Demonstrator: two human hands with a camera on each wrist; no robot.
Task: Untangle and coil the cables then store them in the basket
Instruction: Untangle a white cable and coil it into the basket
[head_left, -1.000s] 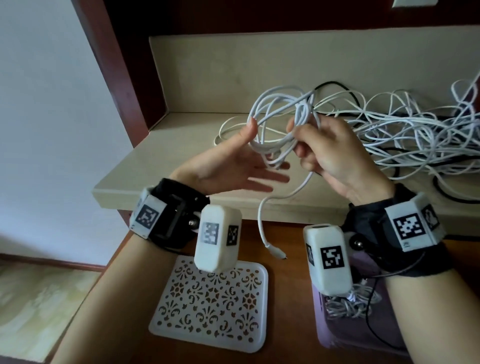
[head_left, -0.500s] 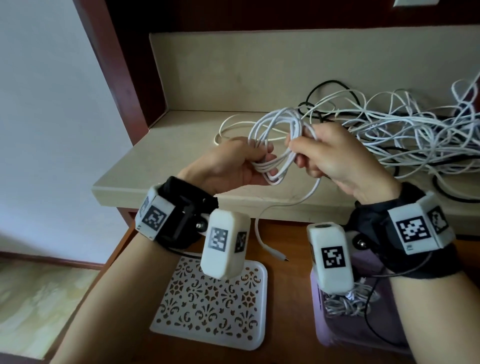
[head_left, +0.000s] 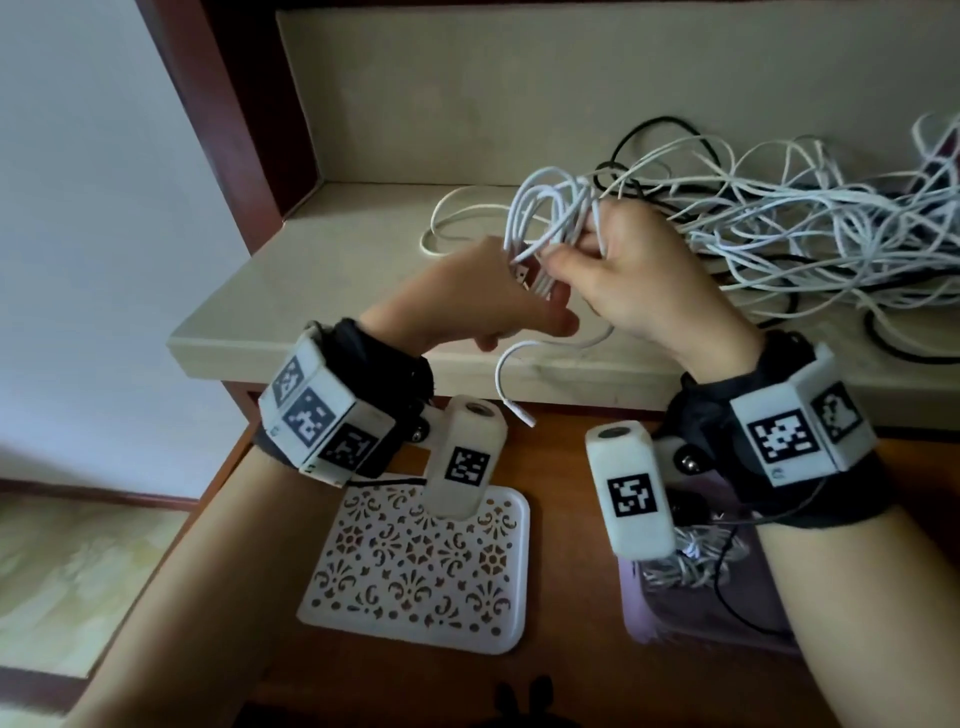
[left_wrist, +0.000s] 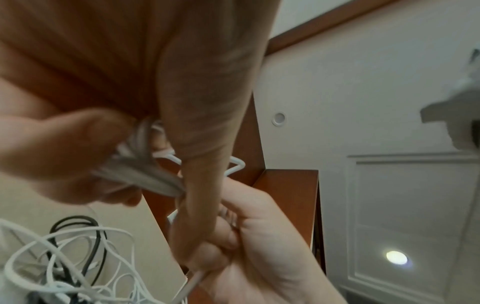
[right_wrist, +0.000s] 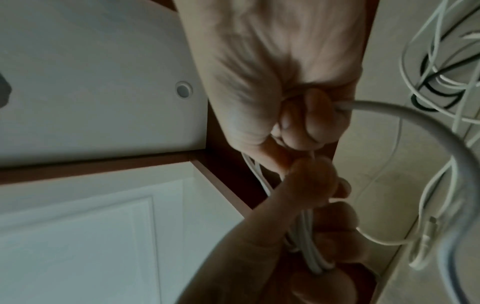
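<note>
Both hands are up over the front edge of the beige shelf (head_left: 311, 291), knuckles toward the camera. The left hand (head_left: 467, 296) curls round the lower end of the coiled white cable (head_left: 545, 218), thumb clamping the bundled strands. The right hand (head_left: 639, 280), at 3 o'clock of the left and touching it, pinches the same coil, fingers folded tight on the smooth round cord. A loose tail with a small plug (head_left: 522, 415) droops at 6 o'clock. The tangled pile of thin white and black cables (head_left: 810, 228) sprawls at 2 o'clock. The purple basket (head_left: 675, 618) sits at 5 o'clock, near a white perforated tray (head_left: 415, 566) on reddish wood.
</note>
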